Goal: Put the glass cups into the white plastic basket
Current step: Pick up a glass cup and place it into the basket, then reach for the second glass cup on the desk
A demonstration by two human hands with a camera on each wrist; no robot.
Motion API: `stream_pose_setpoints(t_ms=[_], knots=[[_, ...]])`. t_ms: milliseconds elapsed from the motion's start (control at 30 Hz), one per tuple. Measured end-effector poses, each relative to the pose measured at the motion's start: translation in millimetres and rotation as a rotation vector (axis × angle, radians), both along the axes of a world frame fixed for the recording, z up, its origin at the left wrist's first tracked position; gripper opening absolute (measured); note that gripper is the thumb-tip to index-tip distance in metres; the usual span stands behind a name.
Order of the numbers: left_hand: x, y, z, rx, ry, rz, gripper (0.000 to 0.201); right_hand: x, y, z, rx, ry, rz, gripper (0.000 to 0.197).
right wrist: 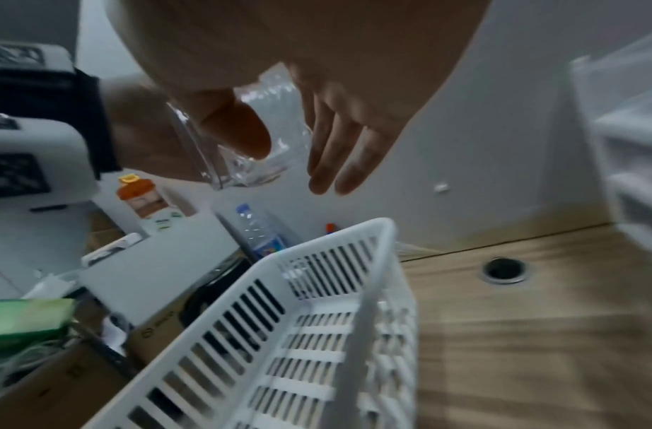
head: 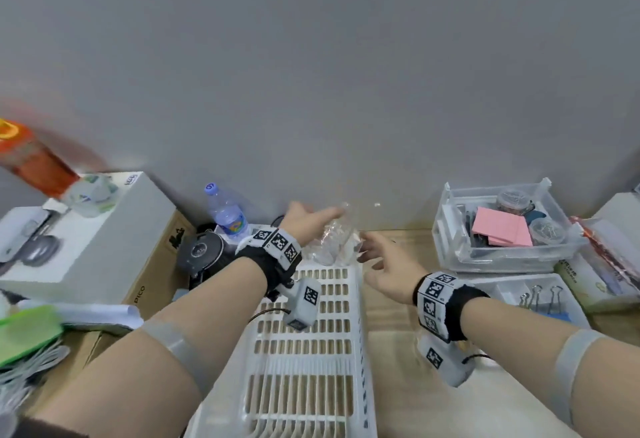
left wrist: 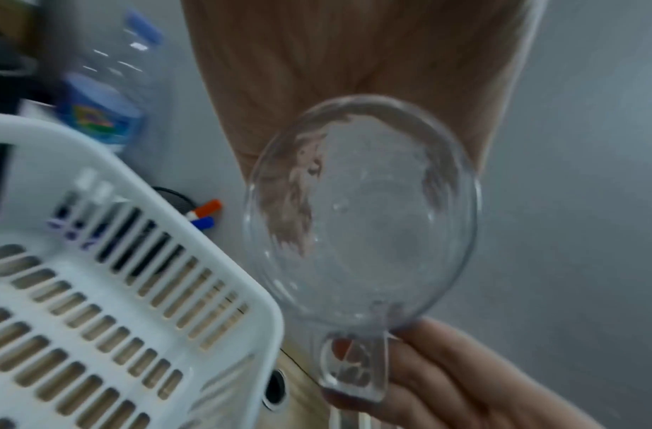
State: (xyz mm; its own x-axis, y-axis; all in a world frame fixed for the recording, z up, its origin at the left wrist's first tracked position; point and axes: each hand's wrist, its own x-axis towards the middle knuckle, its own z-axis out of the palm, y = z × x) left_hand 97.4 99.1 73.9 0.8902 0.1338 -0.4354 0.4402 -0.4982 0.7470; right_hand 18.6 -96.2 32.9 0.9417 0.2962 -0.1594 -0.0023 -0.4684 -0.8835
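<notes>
the left hand [head: 301, 217] grips a clear glass cup [head: 334, 240] in the air above the far end of the white plastic basket [head: 358, 316], while the right hand [head: 388, 269], fingers spread loosely, touches its handle.

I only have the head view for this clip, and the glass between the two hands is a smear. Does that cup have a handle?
Observer: Yes. The left wrist view shows a handle on the glass cup, turned toward the right hand.
Operator: Is the right hand gripping it?
Observer: It doesn't look so. In the right wrist view its fingers are straight, and only the thumb lies across the glass. The left hand holds the cup.
Operator: Is the cup inside the basket?
Observer: No. In the left wrist view it hangs beside the far corner of the white plastic basket, outside the rim.
</notes>
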Motion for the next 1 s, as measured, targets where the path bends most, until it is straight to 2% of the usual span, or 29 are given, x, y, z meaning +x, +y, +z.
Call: stream_pose_setpoints(t_ms=[67, 133, 200, 333, 367, 433, 467, 533, 633, 700, 767, 833, 900, 1000], knots=[[0.2, 26.3, -1.4, -0.059, 0.054, 0.117, 0.098, 6.6, 23.8, -2.2, -0.002, 0.001, 0.072, 0.071], [-11.3, 45.2, 7.2, -0.144, 0.195, 0.213, 0.073, 12.0, 46.5, -10.8, -0.043, -0.019, 0.119, 0.079], [-21.2, 64.0, 1.4, -0.204, 0.399, 0.237, 0.068, 16.9, 68.9, -24.0, -0.123, -0.047, 0.163, 0.085], [-33.6, 99.6, -26.3, -0.155, 0.539, 0.216, 0.053, 27.7, 106.5, -49.9, -0.267, 0.034, 0.273, 0.059], [-32.8, 107.4, -37.0, -0.108, 0.538, 0.218, 0.056, 29.5, 111.8, -54.5, -0.3, 0.059, 0.288, 0.055], [-28.7, 117.1, -59.0, 0.024, 0.48, 0.205, 0.061, 32.3, 116.0, -61.0, -0.314, 0.092, 0.268, 0.062], [-26.2, 119.8, -68.6, 0.103, 0.41, 0.181, 0.053, 33.6, 114.3, -62.9, -0.296, 0.105, 0.231, 0.067], [-20.2, 119.4, -84.7, 0.308, 0.265, 0.093, 0.03, 35.0, 105.3, -65.1, -0.221, 0.121, 0.152, 0.063], [-8.3, 111.0, -102.6, 0.567, 0.148, -0.105, 0.025, 38.9, 81.5, -67.0, -0.175, 0.096, 0.055, 0.05], [2.0, 108.4, -119.5, 0.728, 0.178, -0.236, 0.055, 42.0, 62.2, -68.2, -0.187, 0.071, -0.025, 0.045], [7.9, 107.6, -130.4, 0.859, 0.21, -0.331, 0.068, 44.3, 41.9, -72.0, -0.208, 0.059, -0.093, 0.041], [12.3, 107.4, -134.9, 0.9, 0.222, -0.361, 0.059, 44.8, 22.5, -75.5, -0.248, 0.047, -0.148, 0.037], [16.7, 109.5, -137.6, 0.865, 0.222, -0.351, 0.046, 44.4, 2.4, -79.5, -0.311, 0.045, -0.21, 0.033], [20.5, 112.1, -137.1, 0.832, 0.227, -0.306, 0.047, 41.3, -30.0, -85.0, -0.474, 0.047, -0.301, 0.034]])
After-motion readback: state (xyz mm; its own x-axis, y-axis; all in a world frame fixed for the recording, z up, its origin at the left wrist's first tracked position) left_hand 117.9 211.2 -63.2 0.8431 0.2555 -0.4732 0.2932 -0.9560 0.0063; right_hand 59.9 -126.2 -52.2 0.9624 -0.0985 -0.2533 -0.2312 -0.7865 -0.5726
